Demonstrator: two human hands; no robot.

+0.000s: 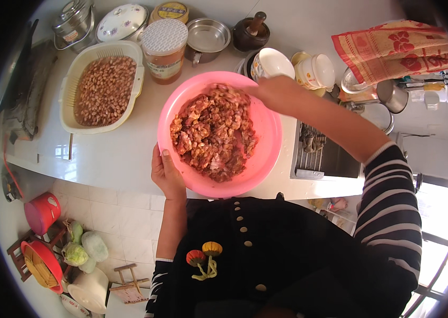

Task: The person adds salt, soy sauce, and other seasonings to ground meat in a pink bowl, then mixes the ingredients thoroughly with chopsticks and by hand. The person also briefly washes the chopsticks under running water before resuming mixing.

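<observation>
A pink plastic basin [268,139] stands on the counter before me, holding a mound of seasoned minced meat [212,131]. My left hand [168,171] grips its lower left rim, thumb on top and fingers down the outside. Over the upper right rim is my right hand [281,93], knuckles up and fingers bent toward the meat. Motion blurs that hand and the meat by it, so whether it holds a utensil is not clear. Left of the basin, a cream basket-like tub [65,99] contains peanuts [106,89] in liquid.
Behind the basin stand a lidded plastic jar [164,49], a metal pan [208,35] and a mortar [249,35] with its pestle. Stacked bowls [273,63] sit close by my right hand. A sink [339,163] lies right; a gas stove [29,95] is far left.
</observation>
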